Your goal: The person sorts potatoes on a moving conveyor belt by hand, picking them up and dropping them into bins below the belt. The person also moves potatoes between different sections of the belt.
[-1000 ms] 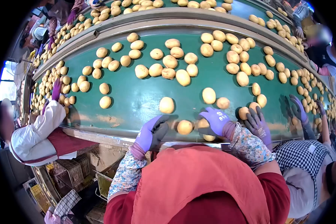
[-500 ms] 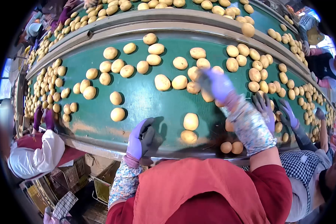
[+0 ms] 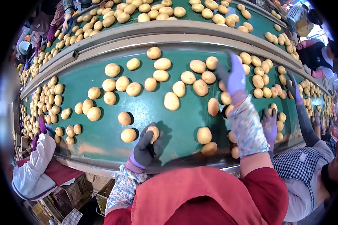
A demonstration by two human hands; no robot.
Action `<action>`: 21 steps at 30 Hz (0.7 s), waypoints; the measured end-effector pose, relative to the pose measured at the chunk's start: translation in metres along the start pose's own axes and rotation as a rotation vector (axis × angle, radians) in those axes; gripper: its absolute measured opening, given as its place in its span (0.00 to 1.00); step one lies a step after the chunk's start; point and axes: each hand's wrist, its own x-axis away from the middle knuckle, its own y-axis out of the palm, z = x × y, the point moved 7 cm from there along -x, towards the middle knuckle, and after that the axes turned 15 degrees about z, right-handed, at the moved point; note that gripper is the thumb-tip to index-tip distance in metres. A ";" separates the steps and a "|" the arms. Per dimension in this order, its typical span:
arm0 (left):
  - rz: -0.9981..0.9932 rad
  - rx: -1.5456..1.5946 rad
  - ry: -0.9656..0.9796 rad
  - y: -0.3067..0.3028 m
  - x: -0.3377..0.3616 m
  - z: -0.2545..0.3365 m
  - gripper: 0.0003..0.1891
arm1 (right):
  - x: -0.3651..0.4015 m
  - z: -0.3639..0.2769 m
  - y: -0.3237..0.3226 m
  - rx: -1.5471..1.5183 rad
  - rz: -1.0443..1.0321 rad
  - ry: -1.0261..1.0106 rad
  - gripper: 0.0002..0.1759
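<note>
Pale yellow potatoes lie scattered over a green conveyor belt (image 3: 150, 108). My left hand (image 3: 141, 150), in a purple and dark grey glove, is closed around a potato (image 3: 153, 134) above the belt's near side. Close to it on the left rests another potato (image 3: 128, 135). My right hand (image 3: 234, 75), gloved the same way, is stretched over the belt toward its far edge. Motion smears its fingers, and I cannot make out any hold. Beside those fingers are a potato (image 3: 212, 62) and another potato (image 3: 208, 77).
A metal rail (image 3: 169, 28) divides this belt from a second potato-covered belt (image 3: 193, 13). On the right, a co-worker's gloved hand (image 3: 269, 125) is among potatoes near my right forearm. Another person's sleeve (image 3: 39, 153) is at the left. Crates (image 3: 73, 191) stand below the near edge.
My left hand was raised with nothing visible in it; now it grips a potato. My right hand has moved farther out and right. Several potatoes near it have shifted.
</note>
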 end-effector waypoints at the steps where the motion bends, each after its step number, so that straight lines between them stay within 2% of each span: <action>1: -0.006 -0.086 0.028 -0.003 0.004 0.003 0.20 | -0.030 -0.003 -0.011 0.370 0.094 -0.417 0.40; 3: 0.006 -0.187 0.018 -0.011 0.008 0.007 0.22 | -0.048 0.007 0.004 0.769 0.101 -0.482 0.41; 4: -0.005 -0.244 0.000 -0.017 0.010 0.007 0.22 | -0.050 0.009 0.030 0.698 -0.039 -0.701 0.43; 5: -0.006 -0.298 -0.018 -0.025 0.012 0.007 0.22 | -0.068 0.036 0.052 0.512 -0.150 -0.663 0.46; 6: -0.088 -0.447 -0.065 -0.023 0.009 0.007 0.25 | -0.059 0.030 0.072 0.536 -0.135 -0.627 0.46; 7: -0.011 -0.472 0.077 -0.021 0.014 0.012 0.26 | -0.050 0.023 0.085 0.566 -0.117 -0.587 0.46; 8: -0.047 -0.663 0.255 -0.019 0.012 0.015 0.27 | -0.042 0.012 0.099 0.566 -0.135 -0.610 0.44; 9: -0.087 -0.859 0.424 -0.015 0.013 0.023 0.28 | -0.040 0.005 0.116 0.559 -0.234 -0.661 0.42; 10: -0.129 -1.041 0.455 -0.017 0.016 0.028 0.30 | -0.034 0.014 0.129 0.490 -0.414 -0.509 0.41; 11: -0.155 -1.040 0.419 -0.022 0.018 0.034 0.30 | -0.015 0.007 0.141 0.421 -0.586 -0.355 0.39; 13: -0.212 -1.022 0.350 -0.032 0.023 0.040 0.30 | 0.030 -0.003 0.160 0.761 -0.688 -0.329 0.33; 14: -0.207 -0.924 0.336 -0.040 0.023 0.046 0.29 | 0.045 -0.001 0.170 0.813 -0.704 -0.417 0.32; 15: -0.171 -0.973 0.331 -0.051 0.024 0.051 0.29 | 0.056 0.001 0.178 0.862 -0.720 -0.509 0.30; 16: -0.133 -1.023 0.327 -0.061 0.025 0.058 0.29 | 0.063 0.003 0.180 0.796 -0.768 -0.403 0.29; 17: -0.092 -1.076 0.322 -0.072 0.027 0.065 0.29 | 0.073 -0.009 0.186 0.881 -0.909 -0.471 0.28; 19: -0.043 -0.950 0.330 -0.101 0.028 0.070 0.27 | 0.058 -0.019 0.191 0.431 -0.791 -0.348 0.22; 20: -0.013 -0.869 0.314 -0.115 0.028 0.072 0.27 | 0.029 -0.022 0.186 0.017 -0.594 -0.188 0.19; 21: 0.022 -0.785 0.296 -0.127 0.033 0.077 0.26 | 0.019 -0.022 0.196 -0.156 -0.458 -0.099 0.18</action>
